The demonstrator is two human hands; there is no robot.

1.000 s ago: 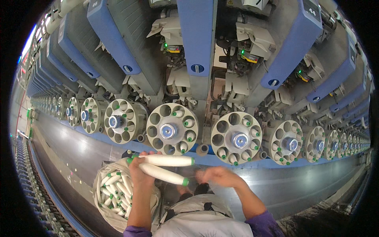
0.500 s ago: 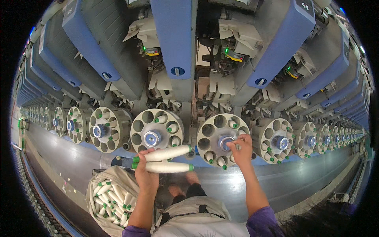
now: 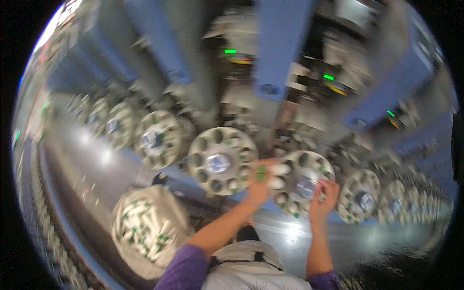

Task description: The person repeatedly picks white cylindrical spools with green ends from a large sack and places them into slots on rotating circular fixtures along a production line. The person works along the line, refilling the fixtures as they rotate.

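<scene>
The picture is smeared by motion. My left hand (image 3: 257, 190) is closed round white yarn bobbins (image 3: 277, 182) with green ends. It holds them at the left rim of a round cream magazine (image 3: 325, 162) with pockets round its edge. My right hand (image 3: 326, 194) is at the right side of that magazine, beside its shiny hub (image 3: 305, 188). Its fingers are bent together in a pinch; what they hold, if anything, is too blurred to make out. Several magazine pockets hold green-tipped bobbins, and others look dark.
A cloth sack (image 3: 176, 208) full of green-ended white bobbins stands at lower left. Another round magazine (image 3: 195, 162) is just left of my left hand, in a long row of them. Blue machine housings (image 3: 280, 48) with small green lights rise behind. A shiny floor (image 3: 285, 229) runs below.
The view has turned and shifted, so the machines look tilted. My left hand has moved right with the bobbins, up to the magazine where my right hand stays near the hub.
</scene>
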